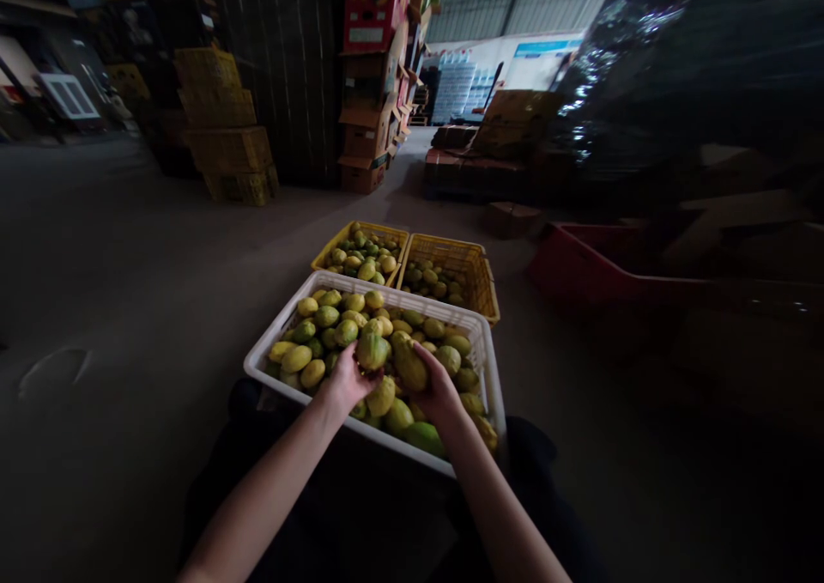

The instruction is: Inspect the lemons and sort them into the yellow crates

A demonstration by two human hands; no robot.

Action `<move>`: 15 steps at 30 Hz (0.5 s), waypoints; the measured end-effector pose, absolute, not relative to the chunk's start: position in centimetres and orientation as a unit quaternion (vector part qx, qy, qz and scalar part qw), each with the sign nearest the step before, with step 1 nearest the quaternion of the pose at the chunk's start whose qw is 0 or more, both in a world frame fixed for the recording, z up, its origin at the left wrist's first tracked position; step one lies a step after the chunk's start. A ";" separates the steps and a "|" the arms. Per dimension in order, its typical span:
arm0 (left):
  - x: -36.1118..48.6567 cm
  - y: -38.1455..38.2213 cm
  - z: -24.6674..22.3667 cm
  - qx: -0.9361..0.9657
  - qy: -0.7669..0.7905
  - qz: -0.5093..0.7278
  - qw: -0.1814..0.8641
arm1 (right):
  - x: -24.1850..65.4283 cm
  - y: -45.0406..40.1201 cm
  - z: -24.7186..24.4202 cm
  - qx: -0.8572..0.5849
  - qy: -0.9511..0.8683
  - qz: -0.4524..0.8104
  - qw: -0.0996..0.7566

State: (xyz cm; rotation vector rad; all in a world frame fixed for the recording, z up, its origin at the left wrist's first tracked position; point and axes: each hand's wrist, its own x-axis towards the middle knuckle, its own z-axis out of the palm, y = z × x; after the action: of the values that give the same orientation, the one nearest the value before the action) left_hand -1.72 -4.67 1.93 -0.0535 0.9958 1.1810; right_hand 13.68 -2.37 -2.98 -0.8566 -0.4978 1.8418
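A white crate full of green and yellow fruits sits before my knees. Over its middle, my left hand is closed round a round, greenish-yellow fruit. My right hand grips a longer yellow-green fruit, its thumb along the top. The two held fruits are side by side, just above the others. Behind the white crate stand two yellow crates: the left one is well filled with similar fruits, while the right one has fruits mostly at its far-left part.
Stacked yellow crates stand at the back left, near a tall column of cardboard boxes. A loaded pallet is behind the crates. At the right are a red container and a dark plastic-wrapped stack.
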 end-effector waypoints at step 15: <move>-1.8 -4.6 2.7 -0.086 0.324 0.568 0.752 | 13.9 -2.0 -0.2 -0.341 -0.081 0.783 0.514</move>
State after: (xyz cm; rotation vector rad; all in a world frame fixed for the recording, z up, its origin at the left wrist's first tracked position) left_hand -1.76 -4.56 2.72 -0.1889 0.7086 1.2398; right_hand 13.91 -2.03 -0.23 -0.8208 -0.1950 1.8818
